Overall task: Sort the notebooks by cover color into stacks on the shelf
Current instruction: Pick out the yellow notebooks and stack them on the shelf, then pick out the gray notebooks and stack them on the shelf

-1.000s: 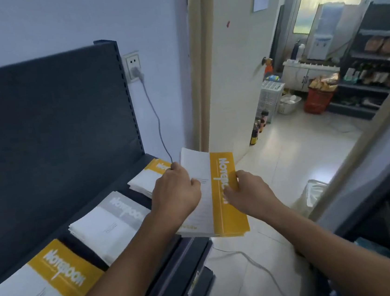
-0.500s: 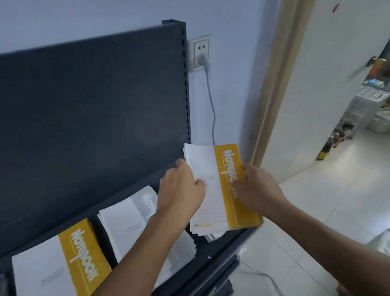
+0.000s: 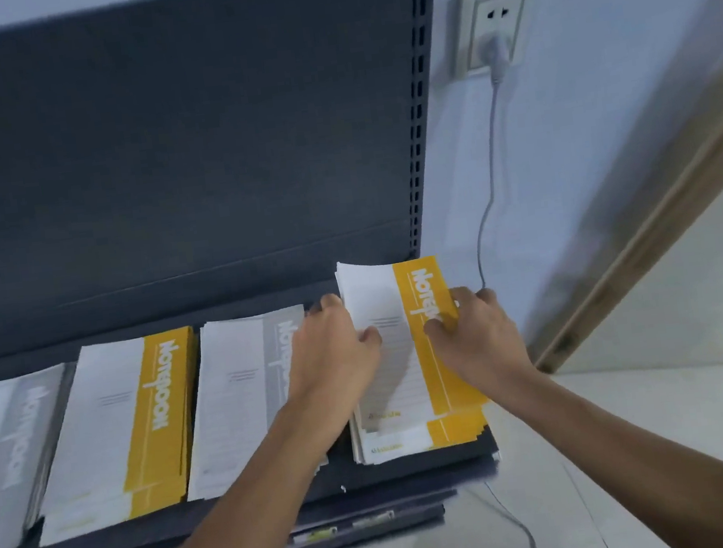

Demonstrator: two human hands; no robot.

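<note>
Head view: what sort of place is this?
Likely a small shop or stockroom: dark slotted retail shelving, stacks of identical notebooks laid out on it, a plain wall socket alongside.

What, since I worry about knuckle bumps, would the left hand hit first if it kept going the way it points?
Probably the shelf's dark back panel, just past the yellow notebooks that the left hand grips; depth is unclear.

Four flat notebook stacks in row on dark shelf [image 3: 373, 475]: far-left grey stack [image 3: 5, 449], left yellow stack [image 3: 132, 417], middle grey stack [image 3: 247, 390], right-end yellow stack [image 3: 415, 443]; yellow bundle [image 3: 427, 356] overlaps last, shifted backward.
</note>
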